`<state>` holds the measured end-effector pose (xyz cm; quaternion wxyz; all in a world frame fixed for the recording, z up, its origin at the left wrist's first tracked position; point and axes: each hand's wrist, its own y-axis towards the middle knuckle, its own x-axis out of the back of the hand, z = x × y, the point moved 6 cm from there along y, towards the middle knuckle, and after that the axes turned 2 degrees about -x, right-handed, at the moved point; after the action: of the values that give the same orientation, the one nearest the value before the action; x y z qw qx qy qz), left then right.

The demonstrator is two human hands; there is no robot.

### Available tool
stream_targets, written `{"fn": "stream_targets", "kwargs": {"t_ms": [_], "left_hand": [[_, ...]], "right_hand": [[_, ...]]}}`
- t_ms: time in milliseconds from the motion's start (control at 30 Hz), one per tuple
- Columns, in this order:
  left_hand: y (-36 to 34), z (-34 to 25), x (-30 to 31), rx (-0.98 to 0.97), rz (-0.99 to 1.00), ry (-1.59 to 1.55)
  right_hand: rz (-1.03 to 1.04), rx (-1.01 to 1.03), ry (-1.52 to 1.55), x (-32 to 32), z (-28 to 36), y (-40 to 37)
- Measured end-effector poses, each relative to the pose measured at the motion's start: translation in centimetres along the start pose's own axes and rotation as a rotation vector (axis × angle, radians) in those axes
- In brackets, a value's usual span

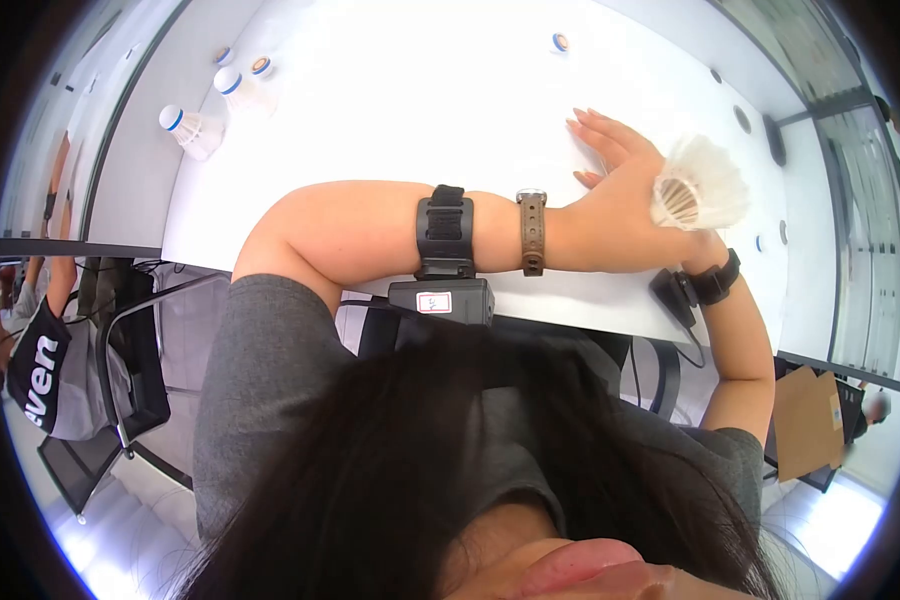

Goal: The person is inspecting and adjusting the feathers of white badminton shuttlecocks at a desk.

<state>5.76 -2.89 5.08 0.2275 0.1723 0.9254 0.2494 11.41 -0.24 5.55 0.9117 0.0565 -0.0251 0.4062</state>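
My left arm, with a watch and a black strap, reaches across to the right over the white table. My left hand [635, 225] is closed at the base of a white feather shuttlecock [705, 185], whose skirt flares up and right; the cork is hidden. Crossing behind it, my right hand [618, 142] shows several fingers apart, pointing left over the tabletop, with nothing visible between them; its palm is hidden. At the upper left are a shuttlecock lying tilted [195, 132] and another [240, 90].
Small blue-rimmed corks or caps lie on the white table [370, 110] at the back left, far back [560, 43] and right edge [760, 243]. Low partitions border both sides. A chair [140, 370] and another person's arm [62, 270] show at left, a cardboard piece [808, 425] at right.
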Motion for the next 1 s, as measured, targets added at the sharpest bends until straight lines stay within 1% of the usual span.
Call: {"fn": "stream_targets", "kwargs": {"t_ms": [33, 100, 133, 167, 200, 233, 267, 300, 400, 433, 533, 567, 633, 667, 733, 833, 867, 900, 933, 1000], "left_hand": [[-0.1, -1.0, -0.2, 0.112, 0.123, 0.028], [-0.9, -2.3, -0.8, 0.137, 0.243, 0.054], [-1.1, -2.4, -1.2, 0.149, 0.304, 0.067], [-1.9, -0.6, -1.7, 0.133, 0.392, 0.072], [-2.3, -0.9, -2.2, 0.125, 0.493, 0.098], [-2.9, -1.1, -2.7, 0.154, 0.577, 0.055], [-3.5, -1.1, -3.1, 0.182, 0.658, 0.011], [-3.8, -1.4, -3.5, 0.102, 0.712, -0.017], [-5.3, -0.8, -4.2, 0.254, 0.892, 0.063], [-5.2, -1.1, -4.2, 0.220, 0.889, 0.079], [-4.9, -0.3, -3.8, 0.245, 0.849, 0.092], [-4.7, -0.2, -3.4, 0.285, 0.828, 0.066], [-4.1, 0.2, -3.1, 0.307, 0.764, 0.014], [-3.8, 0.3, -2.9, 0.317, 0.734, -0.013], [-3.6, 0.6, -2.7, 0.363, 0.755, -0.016], [-3.8, 1.0, -2.8, 0.375, 0.774, -0.060], [-4.1, 1.3, -2.7, 0.418, 0.813, -0.052], [-4.4, 1.6, -2.7, 0.462, 0.852, -0.044], [-4.5, 1.7, -2.6, 0.505, 0.889, -0.036], [-4.5, 1.6, -2.6, 0.509, 0.912, -0.051]], "right_hand": [[-0.022, 0.013, -0.267, 1.2, -1.6, 0.6], [-0.123, 0.154, -1.073, 1.6, -1.4, -0.1], [-0.142, 0.153, -1.118, 2.0, -1.3, -0.2], [-0.161, 0.151, -1.162, 2.5, -1.3, -0.3], [-0.179, 0.148, -1.207, 2.8, -1.2, -0.4], [-0.182, 0.111, -1.150, 2.7, -0.6, -0.5], [-0.180, 0.098, -1.188, 3.3, -1.2, -0.8], [-0.179, 0.105, -1.169, 3.5, -1.2, -1.0], [-0.212, 0.145, -1.172, 3.4, -0.9, -1.4], [-0.229, 0.160, -1.181, 3.3, -0.7, -1.5], [-0.258, 0.170, -1.186, 3.2, 0.2, -1.8], [-0.249, 0.136, -1.217, 3.3, 0.3, -1.8], [-0.232, 0.064, -1.278, 3.6, 0.2, -2.1], [-0.241, 0.040, -1.233, 3.7, 0.1, -2.2], [-0.257, -0.011, -1.147, 3.6, -0.1, -2.5], [-0.205, -0.165, -1.141, 3.6, -1.0, -2.6], [-0.184, -0.212, -1.133, 3.6, -1.3, -2.6], [-0.158, -0.216, -1.067, 3.5, -1.4, -2.6], [-0.164, -0.189, -1.069, 3.4, -1.3, -2.7], [-0.176, -0.128, -1.073, 3.1, -0.9, -2.8]]}}
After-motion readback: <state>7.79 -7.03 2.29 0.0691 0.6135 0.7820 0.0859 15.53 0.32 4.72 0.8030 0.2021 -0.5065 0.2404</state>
